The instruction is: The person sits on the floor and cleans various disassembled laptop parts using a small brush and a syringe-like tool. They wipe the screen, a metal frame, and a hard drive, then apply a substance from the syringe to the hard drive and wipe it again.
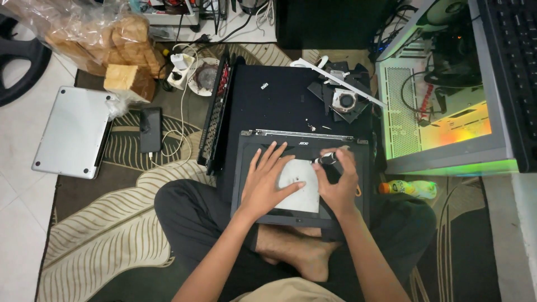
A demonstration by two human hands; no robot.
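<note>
The person sits cross-legged on a patterned rug point(112, 223) with a dark laptop shell point(249, 162) resting across the lap. The left hand point(268, 182) lies flat and spread on the shell, fingers splayed, the index tip touching a pale square panel point(299, 196) set in the middle of it; it grips nothing. The right hand point(338, 187) is curled tightly around a screwdriver point(327, 159) with a black handle, its tip pointing left and down toward the top edge of the panel. The two hands sit just beside each other over the panel.

Beyond the shell, farther from the person, lies a black laptop base point(279, 98) with small loose parts on it. At its far right sits a fan point(345, 102) among black pieces, with a white strip point(341, 81) lying across them. A keyboard point(215, 117) stands tilted on edge along the left side of the base.

To the right stands an open computer case point(442, 140) glowing green and orange inside. A small bottle point(408, 188) lies on the rug near its near corner.

On the left, a silver laptop point(70, 131) lies closed on the floor, a black phone point(150, 130) just right of it. Bagged bread point(106, 45) sits at the far left.
</note>
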